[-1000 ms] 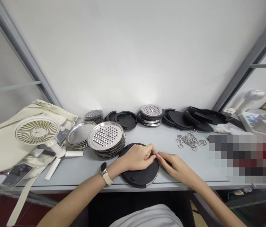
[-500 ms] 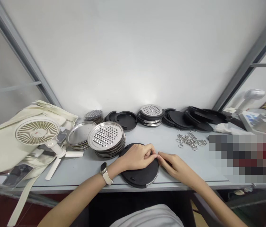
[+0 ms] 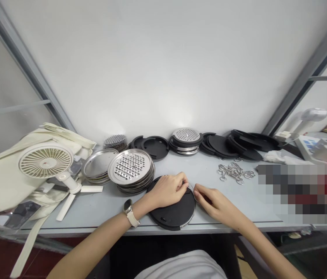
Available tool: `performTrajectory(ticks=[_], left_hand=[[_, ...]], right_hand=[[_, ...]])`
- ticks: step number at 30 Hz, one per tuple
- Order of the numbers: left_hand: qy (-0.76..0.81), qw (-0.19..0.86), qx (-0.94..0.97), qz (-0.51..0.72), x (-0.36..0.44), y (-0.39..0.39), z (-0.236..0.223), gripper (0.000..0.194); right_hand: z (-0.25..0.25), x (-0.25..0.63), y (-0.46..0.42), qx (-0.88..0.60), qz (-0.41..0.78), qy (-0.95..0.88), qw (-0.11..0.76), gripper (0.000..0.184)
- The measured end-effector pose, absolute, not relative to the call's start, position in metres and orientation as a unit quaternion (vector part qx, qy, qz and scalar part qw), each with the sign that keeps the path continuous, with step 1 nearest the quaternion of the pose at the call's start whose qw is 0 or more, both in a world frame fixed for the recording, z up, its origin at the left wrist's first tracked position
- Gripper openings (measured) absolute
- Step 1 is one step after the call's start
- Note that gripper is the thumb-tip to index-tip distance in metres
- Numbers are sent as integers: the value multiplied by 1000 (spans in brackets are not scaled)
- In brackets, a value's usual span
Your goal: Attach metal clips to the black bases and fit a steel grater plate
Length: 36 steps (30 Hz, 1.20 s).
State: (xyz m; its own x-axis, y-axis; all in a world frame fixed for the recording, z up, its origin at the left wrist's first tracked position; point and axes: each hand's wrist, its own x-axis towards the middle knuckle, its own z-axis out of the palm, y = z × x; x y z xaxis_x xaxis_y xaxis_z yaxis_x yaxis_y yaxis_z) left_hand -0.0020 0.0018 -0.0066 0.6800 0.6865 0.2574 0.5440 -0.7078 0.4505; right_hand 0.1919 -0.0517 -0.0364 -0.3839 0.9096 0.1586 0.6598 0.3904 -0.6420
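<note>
A round black plastic disc (image 3: 170, 215) with a metal edge showing along its right side lies flat near the front of the table. My left hand (image 3: 167, 190), a watch on its wrist, rests over the disc with its fingers curled and thumb close to the forefinger. Whatever is between those fingers is too small to make out. At the disc's right rim, my right hand (image 3: 214, 201) has its thumb and forefinger pinched together; what they hold is hidden. Left of the disc stands a stack of round metal grater plates (image 3: 130, 166).
Smooth metal plates (image 3: 98, 164) and a white fan (image 3: 46, 163) stand at the left. Black holders (image 3: 156, 148) and a stack topped by a perforated plate (image 3: 187, 135) line the wall. Wire hooks (image 3: 235, 172) lie right of centre. Black trays (image 3: 247, 145) are behind them.
The fingertips of my two hands, together before, are now a little apart. My left fingers have drawn up and left, while my right hand stays by the disc's rim.
</note>
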Motion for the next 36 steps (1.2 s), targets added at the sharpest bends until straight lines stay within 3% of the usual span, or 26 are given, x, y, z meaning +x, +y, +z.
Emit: performTrajectory(ticks=[4, 11, 36], left_hand=[[351, 172, 894, 219, -2, 1, -6, 9], [245, 165, 920, 258, -1, -1, -5, 33], [227, 229, 916, 237, 0, -1, 0, 15]], right_hand=[[-37, 192, -50, -503, 244, -792, 246, 29], [-37, 191, -48, -517, 223, -793, 233, 29], [-39, 194, -49, -502, 227, -797, 248, 32]])
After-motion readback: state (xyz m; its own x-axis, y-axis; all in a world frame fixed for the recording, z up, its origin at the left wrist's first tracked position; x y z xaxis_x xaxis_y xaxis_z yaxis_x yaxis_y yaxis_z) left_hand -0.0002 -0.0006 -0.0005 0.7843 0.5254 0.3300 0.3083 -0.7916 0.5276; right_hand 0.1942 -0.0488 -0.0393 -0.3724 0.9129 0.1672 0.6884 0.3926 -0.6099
